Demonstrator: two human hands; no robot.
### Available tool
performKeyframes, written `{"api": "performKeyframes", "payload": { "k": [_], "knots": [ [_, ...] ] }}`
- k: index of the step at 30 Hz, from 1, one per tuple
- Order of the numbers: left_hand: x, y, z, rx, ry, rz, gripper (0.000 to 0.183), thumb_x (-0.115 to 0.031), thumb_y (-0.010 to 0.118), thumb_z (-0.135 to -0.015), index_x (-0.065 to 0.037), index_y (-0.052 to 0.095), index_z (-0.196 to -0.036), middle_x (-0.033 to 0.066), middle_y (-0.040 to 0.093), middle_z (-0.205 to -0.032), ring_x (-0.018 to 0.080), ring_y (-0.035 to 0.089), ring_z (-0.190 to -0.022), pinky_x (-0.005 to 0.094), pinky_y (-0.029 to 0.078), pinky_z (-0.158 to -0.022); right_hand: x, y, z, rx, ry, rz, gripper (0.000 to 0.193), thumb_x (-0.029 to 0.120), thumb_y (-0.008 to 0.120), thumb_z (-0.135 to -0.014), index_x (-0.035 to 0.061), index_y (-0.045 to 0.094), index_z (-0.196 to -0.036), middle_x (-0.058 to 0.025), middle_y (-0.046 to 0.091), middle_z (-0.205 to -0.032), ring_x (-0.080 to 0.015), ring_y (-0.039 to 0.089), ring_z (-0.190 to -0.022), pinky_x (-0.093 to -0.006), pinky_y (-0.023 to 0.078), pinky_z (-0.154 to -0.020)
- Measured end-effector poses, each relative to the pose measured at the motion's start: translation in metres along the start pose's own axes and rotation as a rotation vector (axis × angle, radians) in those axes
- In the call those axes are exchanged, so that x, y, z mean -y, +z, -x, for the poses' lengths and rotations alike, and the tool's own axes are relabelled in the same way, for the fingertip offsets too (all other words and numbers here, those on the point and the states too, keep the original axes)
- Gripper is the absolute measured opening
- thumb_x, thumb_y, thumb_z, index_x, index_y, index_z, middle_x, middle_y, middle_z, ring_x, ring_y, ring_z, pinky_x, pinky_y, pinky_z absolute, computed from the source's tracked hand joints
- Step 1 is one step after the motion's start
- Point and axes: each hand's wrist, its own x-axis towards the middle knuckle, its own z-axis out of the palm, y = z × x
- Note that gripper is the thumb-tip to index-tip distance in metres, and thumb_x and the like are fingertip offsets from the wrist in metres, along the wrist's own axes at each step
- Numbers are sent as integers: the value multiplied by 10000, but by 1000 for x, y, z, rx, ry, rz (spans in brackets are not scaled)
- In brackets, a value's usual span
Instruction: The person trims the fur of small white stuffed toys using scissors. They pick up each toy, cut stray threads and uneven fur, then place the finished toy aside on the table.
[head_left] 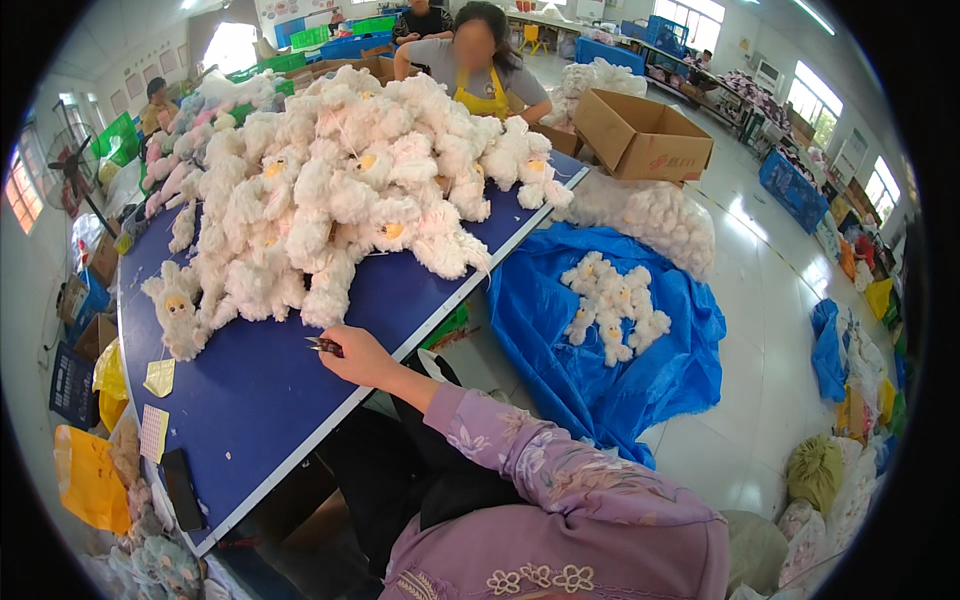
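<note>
One right hand point(358, 358) grips dark snips point(325, 346) above a blue table point(270, 400), just beside the near edge of a pile of white plush toys point(325, 200); the left hand is out of view. The step looks like a pause between trims, and the next move likely calls for a toy brought to the blades. Rightward, more toys point(618, 300) lie on a blue tarp point(570, 385); beyond the pile is a worker point(485, 95).

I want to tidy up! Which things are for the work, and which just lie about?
Likely for the work:
snips in the right hand's fingers
heaped white toys
blue table
more toys on the blue sheet

Probably just lying about:
dark phone-like slab
orange bag
</note>
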Motion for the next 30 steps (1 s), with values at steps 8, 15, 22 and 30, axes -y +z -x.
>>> {"api": "performKeyframes", "payload": {
  "k": [8,15,22,30],
  "knots": [
    [0,-1,1,4,-1,-6,336,-191,551,-880,-44,493,-1177,147,564,-1151,258,557,-899,365,490,-750,-5,3,-1,-17,-14,-8,204,154,645,-784,-20,609,-886,-160,615,-762,-316,609,-690,-389,473,-633],
    [5,-6,1,-10,-10,-10,366,-208,547,-890,-51,470,-1211,148,552,-1180,261,547,-943,366,485,-780,-3,5,0,10,11,-2,202,155,646,-787,-12,613,-897,-156,616,-763,-318,610,-699,-389,475,-641],
    [2,-1,-3,21,-12,-11,395,-225,542,-900,-58,447,-1245,149,540,-1208,263,538,-987,367,480,-811,-5,2,0,-10,-49,7,187,135,631,-816,-21,597,-912,-134,596,-752,-269,582,-664,-359,464,-632],
    [-1,5,-12,47,-18,-18,429,-244,537,-911,-66,421,-1284,149,527,-1240,266,527,-1038,368,475,-846,-9,4,0,-39,-58,25,180,154,626,-791,3,599,-886,-154,612,-784,-326,604,-735,-409,469,-656]
  ]
}}
